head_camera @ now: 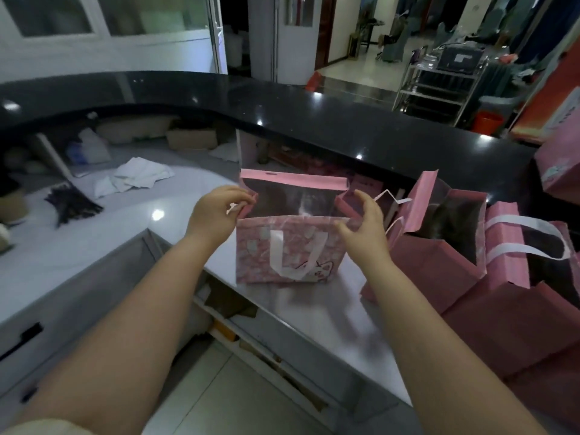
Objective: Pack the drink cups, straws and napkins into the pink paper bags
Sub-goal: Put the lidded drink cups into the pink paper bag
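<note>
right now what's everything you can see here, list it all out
open paper bag: one, pink with white handles, upright on the grey counter, centre
other paper bags: several, pink, crowded to its right; exact count unclear
napkins: one loose pile, white, on the counter at the left
straws: one bundle, dark, beside the napkins, further left
grey counter: one, pale grey, under all of these
black countertop: one, glossy black, raised behind
metal trolley: one, silver, background right
bucket: one, orange, by the trolley
left hand: one, pinches the open bag's left rim
right hand: one, grips its right rim
</note>
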Demonstrator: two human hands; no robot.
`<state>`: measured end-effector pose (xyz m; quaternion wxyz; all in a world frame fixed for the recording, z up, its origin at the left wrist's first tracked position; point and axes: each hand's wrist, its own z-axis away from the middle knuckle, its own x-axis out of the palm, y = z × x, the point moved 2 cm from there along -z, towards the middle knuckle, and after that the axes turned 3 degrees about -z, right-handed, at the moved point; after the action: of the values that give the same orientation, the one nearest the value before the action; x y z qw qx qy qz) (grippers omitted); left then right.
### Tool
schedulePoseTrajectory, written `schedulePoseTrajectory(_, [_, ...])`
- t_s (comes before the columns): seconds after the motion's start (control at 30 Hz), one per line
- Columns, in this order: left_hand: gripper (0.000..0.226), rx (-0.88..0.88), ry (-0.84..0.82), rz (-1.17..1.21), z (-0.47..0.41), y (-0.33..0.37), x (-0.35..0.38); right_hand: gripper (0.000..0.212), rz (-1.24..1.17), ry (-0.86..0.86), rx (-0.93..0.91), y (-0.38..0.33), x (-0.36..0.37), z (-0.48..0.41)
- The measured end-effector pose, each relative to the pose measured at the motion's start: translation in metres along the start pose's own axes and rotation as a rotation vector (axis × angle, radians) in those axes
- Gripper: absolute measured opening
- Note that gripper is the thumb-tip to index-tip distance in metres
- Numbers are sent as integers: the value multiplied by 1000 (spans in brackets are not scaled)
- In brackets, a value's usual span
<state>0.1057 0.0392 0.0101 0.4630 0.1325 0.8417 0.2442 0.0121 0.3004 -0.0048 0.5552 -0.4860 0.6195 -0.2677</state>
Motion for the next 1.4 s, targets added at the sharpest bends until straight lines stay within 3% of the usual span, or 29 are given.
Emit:
schedulePoseTrajectory(0.13, [27, -480, 175, 487, 34, -3, 14, 68, -169, -45, 147, 17, 11, 0])
schedulePoseTrajectory(0.23, [26, -651, 216, 699, 62, -1, 31, 56, -310, 17, 173, 27, 22, 3])
schedulePoseTrajectory(0.33, [40, -679, 230, 784, 87, -1, 46, 37, -417, 107, 251, 44, 29, 3])
schedulePoseTrajectory(0.43, [27, -701, 277, 774, 100, -3, 56, 21, -475, 149, 308, 56, 37, 4])
schedulePoseTrajectory(0.57, [12, -789, 473, 772, 103, -9, 51, 21, -555, 154, 292, 38, 56, 7])
schedulePoseTrajectory(0.8, [11, -966, 858, 754, 141, -47, -2, 17, -697, -66, 277, -18, 135, 28])
schedulePoseTrajectory(0.97, [25, -969, 974, 675, 184, -98, -56, 12, -752, -239, 291, -63, 208, 55])
schedulePoseTrajectory(1.1, [24, -975, 1119, 695, 199, -140, -109, 16, -778, -314, 268, -101, 277, 70])
schedulePoseTrajectory(1.4, [16, -953, 1243, 684, 209, -265, -235, 18, -841, -443, 297, -193, 436, 88])
